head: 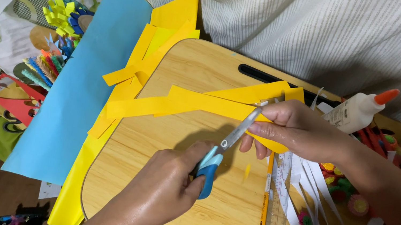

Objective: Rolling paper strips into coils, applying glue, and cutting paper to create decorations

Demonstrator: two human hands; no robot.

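Head view looks down on a light wooden lap desk (191, 73) with rounded corners, set against striped grey-white bedding (292, 19). One hand (160, 192), coming in from the lower left, has its fingers closed around the blue handles of a pair of steel-bladed scissors (224, 149); the blades point up and to the right and meet the edge of a long yellow paper strip (202, 103). The other hand (295, 131), reaching in from the right edge, pinches that strip's right end between thumb and fingers, holding it just above the desk. Which hand is left and which right cannot be told for sure.

More yellow paper strips (134, 71) and a large blue paper sheet (80, 87) lie at the desk's left edge. A yellow pencil (265, 205) and a clear plastic ruler (278, 212) lie side by side on the right part, near white paper offcuts (318, 203). A white glue bottle with an orange cap (361, 109) lies at the upper right.
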